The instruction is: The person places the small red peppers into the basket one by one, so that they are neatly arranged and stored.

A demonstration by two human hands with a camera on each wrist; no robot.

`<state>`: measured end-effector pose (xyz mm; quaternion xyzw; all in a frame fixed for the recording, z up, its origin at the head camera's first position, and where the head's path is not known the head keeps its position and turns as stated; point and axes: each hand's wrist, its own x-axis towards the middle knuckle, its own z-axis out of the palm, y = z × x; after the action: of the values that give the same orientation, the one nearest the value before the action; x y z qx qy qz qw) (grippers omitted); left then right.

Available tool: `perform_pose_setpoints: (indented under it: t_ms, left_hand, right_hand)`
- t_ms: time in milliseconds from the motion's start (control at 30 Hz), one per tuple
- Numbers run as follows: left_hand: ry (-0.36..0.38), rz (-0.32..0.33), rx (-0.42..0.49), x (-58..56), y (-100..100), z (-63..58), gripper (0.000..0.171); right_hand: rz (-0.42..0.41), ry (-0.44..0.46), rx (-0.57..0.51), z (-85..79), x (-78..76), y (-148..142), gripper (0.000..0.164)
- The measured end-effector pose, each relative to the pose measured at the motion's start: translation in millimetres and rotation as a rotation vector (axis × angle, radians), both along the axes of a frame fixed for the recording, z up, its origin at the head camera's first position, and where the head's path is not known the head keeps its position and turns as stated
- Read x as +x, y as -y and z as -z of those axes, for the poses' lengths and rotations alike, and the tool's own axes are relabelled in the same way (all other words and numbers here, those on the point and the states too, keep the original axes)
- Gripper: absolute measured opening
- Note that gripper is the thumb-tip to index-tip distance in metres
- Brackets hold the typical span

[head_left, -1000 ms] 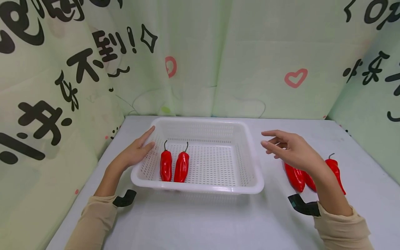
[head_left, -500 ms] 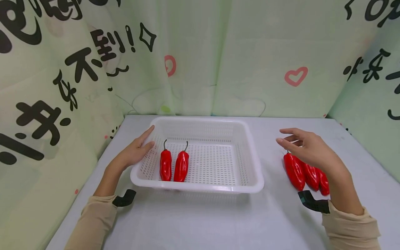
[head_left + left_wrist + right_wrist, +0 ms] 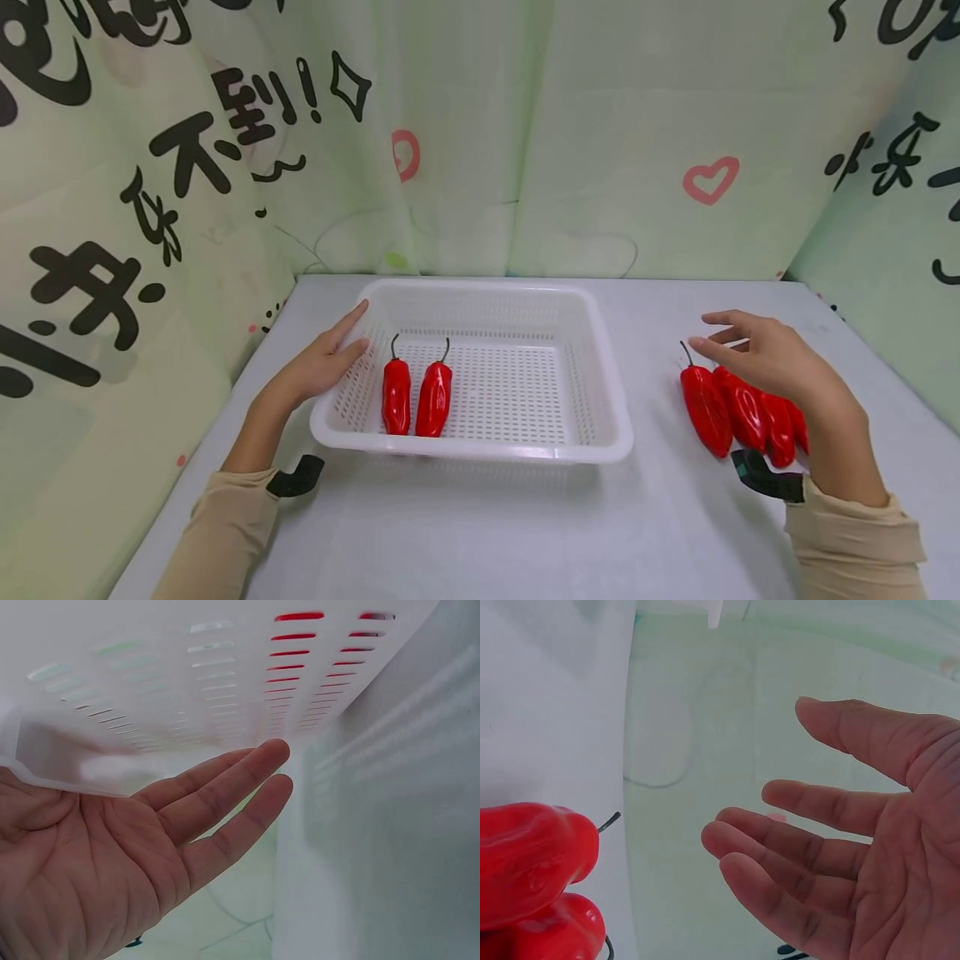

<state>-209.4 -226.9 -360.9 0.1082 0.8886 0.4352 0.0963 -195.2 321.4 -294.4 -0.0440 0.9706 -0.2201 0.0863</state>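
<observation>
White tabletop [image 3: 480,533], lettered green curtain [image 3: 585,150], left hand [image 3: 321,365] fingers straight against basket [image 3: 480,450], right hand [image 3: 772,354] spread, seemingly above peppers [image 3: 706,412]

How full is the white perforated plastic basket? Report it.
Mostly empty: two glossy red peppers lie side by side toward the left of the white perforated plastic basket; the rest of it shows bare.

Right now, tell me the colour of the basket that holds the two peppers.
White; the basket shows best in the head view.
</observation>
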Motion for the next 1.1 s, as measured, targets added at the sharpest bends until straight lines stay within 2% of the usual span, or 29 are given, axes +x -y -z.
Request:
perform_pose_setpoints:
  t_ms: [567,933,1100]
  left_hand:
    - [-0.004,0.011,0.001,1.4,-0.2,-2.5,0.070]
    - [-0.005,0.011,0.008,1.8,0.1,-1.7,0.070]
    - [-0.001,0.002,0.007,0.3,1.6,1.4,0.070]
  right_hand:
    - [0.010,0.130,-0.002,19.1,-13.8,-18.6,0.081]
    - [0.032,0.161,0.003,31.7,-20.2,-16.9,0.077]
    - [0.037,0.186,0.004,35.2,-21.4,-14.7,0.080]
